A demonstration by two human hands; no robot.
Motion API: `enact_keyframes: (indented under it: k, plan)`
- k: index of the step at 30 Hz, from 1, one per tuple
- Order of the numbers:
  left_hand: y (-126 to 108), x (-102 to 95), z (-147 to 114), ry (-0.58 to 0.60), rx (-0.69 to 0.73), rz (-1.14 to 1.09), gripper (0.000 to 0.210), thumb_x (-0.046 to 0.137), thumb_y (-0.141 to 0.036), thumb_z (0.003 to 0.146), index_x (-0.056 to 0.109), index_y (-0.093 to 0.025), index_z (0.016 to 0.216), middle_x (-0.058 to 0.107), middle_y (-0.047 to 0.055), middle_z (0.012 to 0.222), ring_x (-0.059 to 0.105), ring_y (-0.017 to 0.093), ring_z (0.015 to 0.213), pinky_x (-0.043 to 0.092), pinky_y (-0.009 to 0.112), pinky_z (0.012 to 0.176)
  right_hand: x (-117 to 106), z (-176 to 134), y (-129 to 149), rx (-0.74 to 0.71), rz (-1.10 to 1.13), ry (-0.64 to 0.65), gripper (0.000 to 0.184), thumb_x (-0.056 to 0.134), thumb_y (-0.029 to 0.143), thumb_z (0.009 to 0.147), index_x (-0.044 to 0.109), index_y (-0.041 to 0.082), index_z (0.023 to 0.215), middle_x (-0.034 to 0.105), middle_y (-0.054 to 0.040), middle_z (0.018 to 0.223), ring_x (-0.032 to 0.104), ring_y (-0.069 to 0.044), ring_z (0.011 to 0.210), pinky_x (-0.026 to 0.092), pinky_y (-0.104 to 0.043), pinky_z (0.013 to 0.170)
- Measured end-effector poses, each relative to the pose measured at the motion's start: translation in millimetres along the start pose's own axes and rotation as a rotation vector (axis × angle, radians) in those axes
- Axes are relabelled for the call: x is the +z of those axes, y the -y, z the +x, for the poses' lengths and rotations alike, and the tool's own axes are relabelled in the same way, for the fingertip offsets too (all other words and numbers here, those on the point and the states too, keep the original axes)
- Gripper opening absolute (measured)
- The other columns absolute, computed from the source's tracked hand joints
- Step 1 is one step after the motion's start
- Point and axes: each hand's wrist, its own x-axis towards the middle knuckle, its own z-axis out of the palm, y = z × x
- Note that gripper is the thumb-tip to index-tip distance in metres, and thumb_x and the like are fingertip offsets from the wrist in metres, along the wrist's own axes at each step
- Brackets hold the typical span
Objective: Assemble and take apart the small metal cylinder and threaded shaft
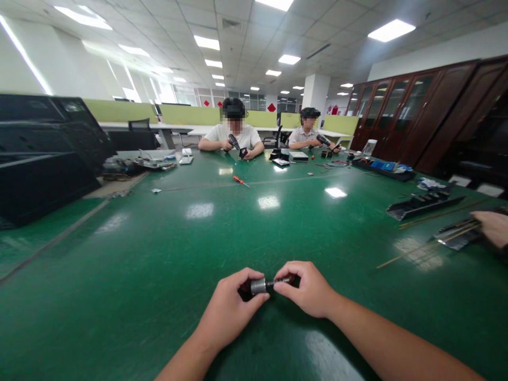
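"Cylinder (pixel 259 286), silver, lying sideways low in the view; who has it?"

"The left hand (pixel 232 304); its thumb and fingers close round the metal from the left, over the green table (pixel 159 286); whether it touches the tabletop, I cannot tell."

"And the right hand (pixel 307 291)?"

"Grasping too; thumb and fingertips pinch a slim piece (pixel 283 280) in line with the cylinder's right end, a dark neck (pixel 270 284) between; the fingers hide much of it."

"Beyond them?"

"An orange screwdriver (pixel 238 180), well apart on the table; two people (pixel 248 136) at the far side, each holding a drill-shaped tool (pixel 234 142); another person's hand (pixel 493 227) at the right edge, beside thin rods (pixel 408 254)."
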Motion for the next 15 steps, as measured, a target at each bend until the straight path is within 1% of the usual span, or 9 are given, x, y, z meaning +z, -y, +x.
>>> enact_keyframes:
  k: [7, 15]
  plan:
    - [3.5, 0.9, -0.2, -0.009, -0.007, 0.000, 0.019, 0.070, -0.028, 0.078, 0.067, -0.026, 0.096, 0.070, -0.003, 0.086, 0.064, 0.017, 0.080, 0.046, 0.028, 0.074, 0.4, -0.9, 2.7, 0.029, 0.028, -0.001, 0.008, 0.068, 0.023, 0.078, 0.072, 0.018, 0.083, 0.068, -0.0003, 0.072, 0.060, -0.014, 0.065, 0.043, -0.024, 0.062]
    - [1.7, -0.2, 0.0, -0.027, -0.006, 0.010, 0.020, 0.071, -0.029, 0.076, 0.067, -0.025, 0.095, 0.071, -0.002, 0.087, 0.064, 0.019, 0.082, 0.047, 0.029, 0.075, 0.0, -0.2, 3.0, 0.031, 0.041, 0.006, 0.006, 0.067, 0.022, 0.078, 0.070, 0.017, 0.081, 0.067, -0.0002, 0.071, 0.059, -0.014, 0.067, 0.043, -0.024, 0.064]
